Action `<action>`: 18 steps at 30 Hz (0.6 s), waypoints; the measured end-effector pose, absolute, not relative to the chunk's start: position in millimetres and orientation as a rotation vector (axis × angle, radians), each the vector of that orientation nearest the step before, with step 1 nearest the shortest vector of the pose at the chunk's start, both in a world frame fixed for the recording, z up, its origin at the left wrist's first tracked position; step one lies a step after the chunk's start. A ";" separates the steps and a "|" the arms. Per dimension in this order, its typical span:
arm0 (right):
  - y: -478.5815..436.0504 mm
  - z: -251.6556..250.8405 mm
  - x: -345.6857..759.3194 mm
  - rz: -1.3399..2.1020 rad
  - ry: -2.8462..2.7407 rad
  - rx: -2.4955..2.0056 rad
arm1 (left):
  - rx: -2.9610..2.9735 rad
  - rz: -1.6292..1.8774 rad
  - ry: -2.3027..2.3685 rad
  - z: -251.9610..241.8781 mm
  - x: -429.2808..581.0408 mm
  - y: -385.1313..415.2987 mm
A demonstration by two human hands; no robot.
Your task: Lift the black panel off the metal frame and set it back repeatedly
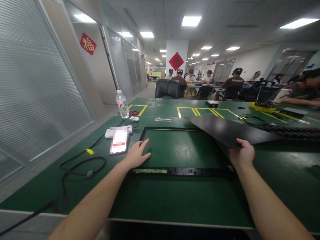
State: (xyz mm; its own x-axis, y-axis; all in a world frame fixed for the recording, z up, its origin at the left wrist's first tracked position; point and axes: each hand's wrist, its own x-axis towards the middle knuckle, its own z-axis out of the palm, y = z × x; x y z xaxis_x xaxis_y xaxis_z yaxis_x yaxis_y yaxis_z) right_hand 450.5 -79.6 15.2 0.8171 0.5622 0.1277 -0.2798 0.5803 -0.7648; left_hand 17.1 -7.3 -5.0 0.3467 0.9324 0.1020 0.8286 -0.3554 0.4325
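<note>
A black rectangular frame [180, 171] lies flat on the green table [175, 200] in front of me. My left hand [136, 155] rests on the frame's left edge with its fingers stretched out and flat. My right hand [242, 154] grips the near corner of a thin black panel [225, 130]. The panel is lifted and tilted above the frame's right side.
A phone [119, 141] and white charger [117, 130] lie left of the frame, with black cables [82, 165] beyond. A water bottle [122, 104] stands further back. Keyboard-like strip [290, 131] and cables sit at right. Several people sit at tables behind; a person [303, 91] is at far right.
</note>
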 end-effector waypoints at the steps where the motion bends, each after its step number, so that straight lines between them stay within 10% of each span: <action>1: -80.0 15.6 449.5 0.463 -0.373 -0.808 | 2.322 0.454 1.575 -7.3 17.2 -7.0; 18: -80.2 15.1 452.7 0.310 -0.248 -0.884 | 2.377 0.474 1.577 -14.7 15.0 -2.4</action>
State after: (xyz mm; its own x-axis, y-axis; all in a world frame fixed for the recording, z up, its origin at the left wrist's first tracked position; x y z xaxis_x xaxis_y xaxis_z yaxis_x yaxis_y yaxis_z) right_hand 452.7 -80.2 15.1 0.9272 0.3650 0.0843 -0.1624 0.5945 -0.7876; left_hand 15.0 -2.4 -14.7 0.3614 0.9232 0.1308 0.8421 -0.3834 0.3793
